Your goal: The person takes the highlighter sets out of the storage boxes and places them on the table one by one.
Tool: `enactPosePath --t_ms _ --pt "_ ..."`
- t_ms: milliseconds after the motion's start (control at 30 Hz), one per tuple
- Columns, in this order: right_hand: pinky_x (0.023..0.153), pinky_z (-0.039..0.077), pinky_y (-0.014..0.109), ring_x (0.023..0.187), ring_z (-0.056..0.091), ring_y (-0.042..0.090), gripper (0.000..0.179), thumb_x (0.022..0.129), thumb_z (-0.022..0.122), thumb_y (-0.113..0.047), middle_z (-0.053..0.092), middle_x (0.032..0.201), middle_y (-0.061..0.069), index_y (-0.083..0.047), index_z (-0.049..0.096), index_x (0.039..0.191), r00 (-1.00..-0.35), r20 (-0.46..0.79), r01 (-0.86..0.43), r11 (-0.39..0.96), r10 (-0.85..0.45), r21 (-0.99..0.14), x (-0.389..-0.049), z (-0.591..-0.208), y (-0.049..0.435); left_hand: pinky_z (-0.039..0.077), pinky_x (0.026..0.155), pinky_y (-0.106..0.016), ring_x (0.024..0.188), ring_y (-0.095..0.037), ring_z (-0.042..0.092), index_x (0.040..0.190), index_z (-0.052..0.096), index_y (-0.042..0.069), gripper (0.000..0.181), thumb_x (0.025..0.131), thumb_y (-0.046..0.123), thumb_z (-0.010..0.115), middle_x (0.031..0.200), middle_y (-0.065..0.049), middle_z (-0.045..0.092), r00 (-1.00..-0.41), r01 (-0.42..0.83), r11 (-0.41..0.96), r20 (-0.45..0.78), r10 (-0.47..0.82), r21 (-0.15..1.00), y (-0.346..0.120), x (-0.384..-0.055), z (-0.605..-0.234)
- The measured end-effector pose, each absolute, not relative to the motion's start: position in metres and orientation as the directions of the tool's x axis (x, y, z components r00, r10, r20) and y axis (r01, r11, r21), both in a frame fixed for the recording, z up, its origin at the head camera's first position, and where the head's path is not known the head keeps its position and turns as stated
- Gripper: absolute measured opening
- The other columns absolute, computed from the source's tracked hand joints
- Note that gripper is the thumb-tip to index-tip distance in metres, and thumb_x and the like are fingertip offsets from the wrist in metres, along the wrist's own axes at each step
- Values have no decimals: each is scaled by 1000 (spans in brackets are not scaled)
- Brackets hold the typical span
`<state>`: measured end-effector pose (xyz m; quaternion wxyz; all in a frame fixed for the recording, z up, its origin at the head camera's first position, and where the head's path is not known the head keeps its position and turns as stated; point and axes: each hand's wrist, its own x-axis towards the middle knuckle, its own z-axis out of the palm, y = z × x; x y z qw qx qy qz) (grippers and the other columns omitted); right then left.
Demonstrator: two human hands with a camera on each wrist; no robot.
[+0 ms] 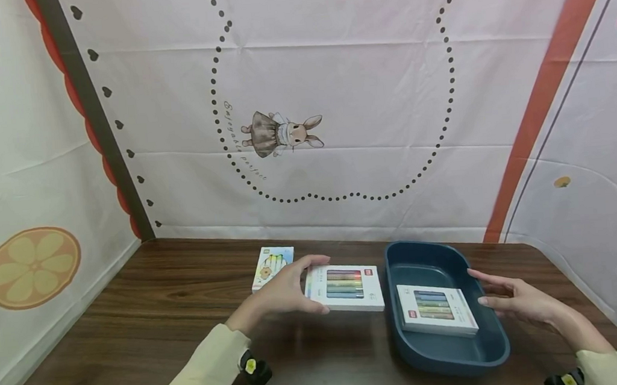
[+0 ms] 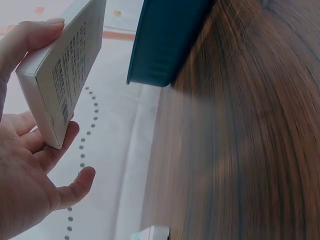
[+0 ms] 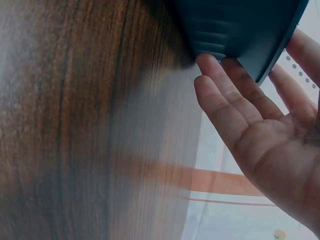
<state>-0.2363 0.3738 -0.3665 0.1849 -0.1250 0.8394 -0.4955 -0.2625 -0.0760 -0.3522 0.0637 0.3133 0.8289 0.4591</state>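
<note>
My left hand (image 1: 291, 287) grips a flat white box (image 1: 358, 303) by its left end, thumb on one edge and fingers on the opposite one. A window in its face shows several coloured sticks. In the left wrist view this white box (image 2: 75, 75) is raised over the table, its printed back showing. To the right stands a dark blue bin (image 1: 436, 361), with a similar white box (image 1: 406, 303) lying tilted inside. My right hand (image 1: 529, 301) touches the bin's right rim; in the right wrist view its extended fingers (image 3: 227, 90) are by the outer wall.
A smaller white box (image 1: 272, 266) with a yellow-and-green picture lies behind my left hand, partly hidden by it. Everything stands on a dark wood table (image 1: 186, 299). A printed white cloth (image 1: 339, 172) rises along the back and both sides of the table.
</note>
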Motion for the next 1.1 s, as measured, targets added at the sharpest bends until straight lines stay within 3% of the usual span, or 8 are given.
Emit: enactPosePath --t_ms 167,400,900,1100 --pt "80 48 48 108 52 34 62 92 53 -18 12 136 45 -14 21 145 -899 -187 -26 473 -397 -881 -236 -366 375 40 83 -40 98 -17 48 131 44 15 83 59 24 83 119 -1 52 -801 481 403 203 563 779 -90 -262 -351" --pt "80 48 47 109 51 36 63 92 54 -18 12 135 45 -13 21 145 -901 -198 -14 483 -385 -875 -234 -365 374 39 86 -38 102 -17 47 131 44 15 83 59 26 83 123 0 49 -809 477 426 195 554 769 -106 -262 -352" --pt "81 48 47 113 48 38 63 92 54 -19 11 136 45 -12 20 145 -902 -202 -8 484 -382 -875 -235 -365 373 41 78 -36 100 -24 48 136 37 13 89 61 30 82 121 -11 46 -843 428 471 152 516 771 -146 -254 -352" --pt "81 48 46 112 49 36 63 92 54 -19 11 135 45 -12 20 145 -901 -206 -1 477 -381 -879 -235 -365 372 38 83 -39 105 -25 46 135 37 12 88 62 30 82 126 -13 45 -845 448 495 172 507 745 -163 -251 -352"
